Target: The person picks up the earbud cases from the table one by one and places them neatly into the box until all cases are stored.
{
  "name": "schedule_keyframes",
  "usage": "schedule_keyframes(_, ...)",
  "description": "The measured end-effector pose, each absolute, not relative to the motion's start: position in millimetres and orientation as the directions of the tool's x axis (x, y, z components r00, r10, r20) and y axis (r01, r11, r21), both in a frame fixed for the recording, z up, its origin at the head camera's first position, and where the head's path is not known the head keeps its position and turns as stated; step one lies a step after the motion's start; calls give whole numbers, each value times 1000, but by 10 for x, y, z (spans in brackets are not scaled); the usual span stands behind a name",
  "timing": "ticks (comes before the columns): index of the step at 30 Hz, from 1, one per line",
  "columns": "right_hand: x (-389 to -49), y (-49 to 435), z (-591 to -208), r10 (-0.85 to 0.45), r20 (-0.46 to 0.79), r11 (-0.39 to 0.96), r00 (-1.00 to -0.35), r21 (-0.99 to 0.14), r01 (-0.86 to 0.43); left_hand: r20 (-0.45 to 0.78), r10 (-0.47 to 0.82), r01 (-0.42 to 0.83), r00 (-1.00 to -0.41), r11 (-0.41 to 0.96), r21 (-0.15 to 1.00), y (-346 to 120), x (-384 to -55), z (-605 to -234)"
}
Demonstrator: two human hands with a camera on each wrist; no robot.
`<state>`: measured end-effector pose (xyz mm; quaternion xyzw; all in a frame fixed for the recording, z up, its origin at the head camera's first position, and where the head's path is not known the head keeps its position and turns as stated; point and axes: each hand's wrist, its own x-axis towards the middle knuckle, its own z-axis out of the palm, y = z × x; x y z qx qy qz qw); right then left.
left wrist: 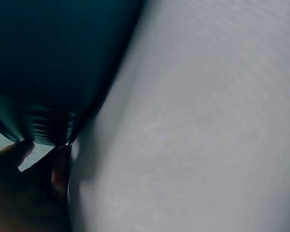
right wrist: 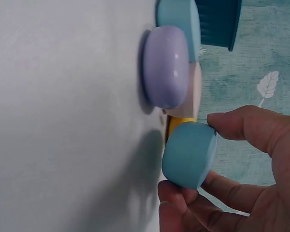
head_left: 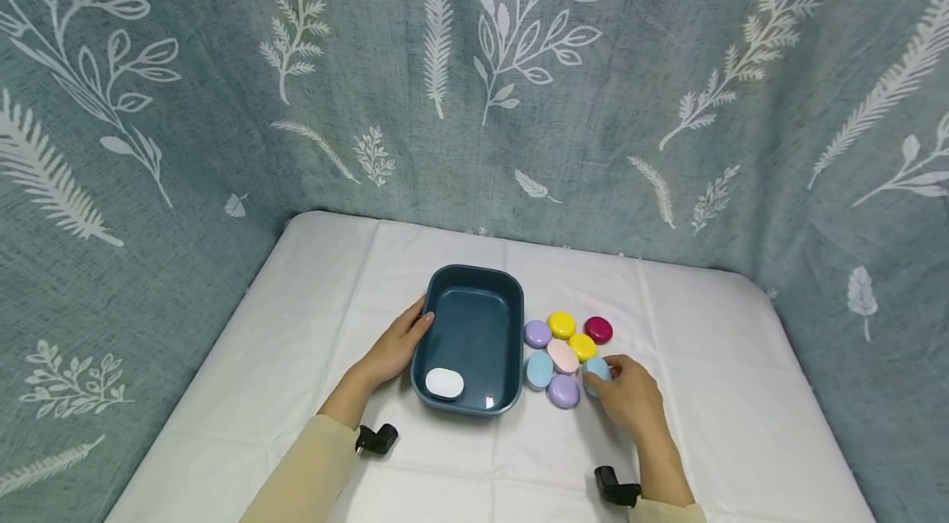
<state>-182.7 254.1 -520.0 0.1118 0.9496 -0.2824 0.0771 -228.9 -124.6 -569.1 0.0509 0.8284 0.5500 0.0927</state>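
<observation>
My left hand [head_left: 393, 348] grips the left side of a dark teal plastic bin [head_left: 473, 408], its thumb over the rim and its fingers along the outer wall. Inside, near the front left corner, lies a white oval soap bar [head_left: 445, 383]. My right hand [head_left: 630, 395] pinches a light blue soap bar [right wrist: 189, 154] between thumb and fingers; the right wrist view shows it tilted, with its shadow on the cloth. Close by sit a purple soap bar [right wrist: 166, 67], another light blue bar [head_left: 539, 371] and a pale pink one [head_left: 563, 357].
Two yellow bars [head_left: 561, 325], a second purple one [head_left: 537, 333] and a dark red one [head_left: 598, 330] lie at the back of the cluster, right of the bin. A white cloth [head_left: 311, 301] covers the table. Patterned green curtains [head_left: 593, 202] hang behind and at both sides.
</observation>
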Motion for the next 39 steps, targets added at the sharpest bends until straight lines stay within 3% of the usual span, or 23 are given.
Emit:
schedule_keyframes(21,-1859,2211,-4814,6,-28,783,-1000,-622,22,-89,191,-8,-978,391,920,-1241,-2281,-5702)
schedule_keyframes(39,-1820,1886,-4653,-129,23,733,-991,-672,-111,-64,207,19,-976,379,925,-1230,-2282,-5685)
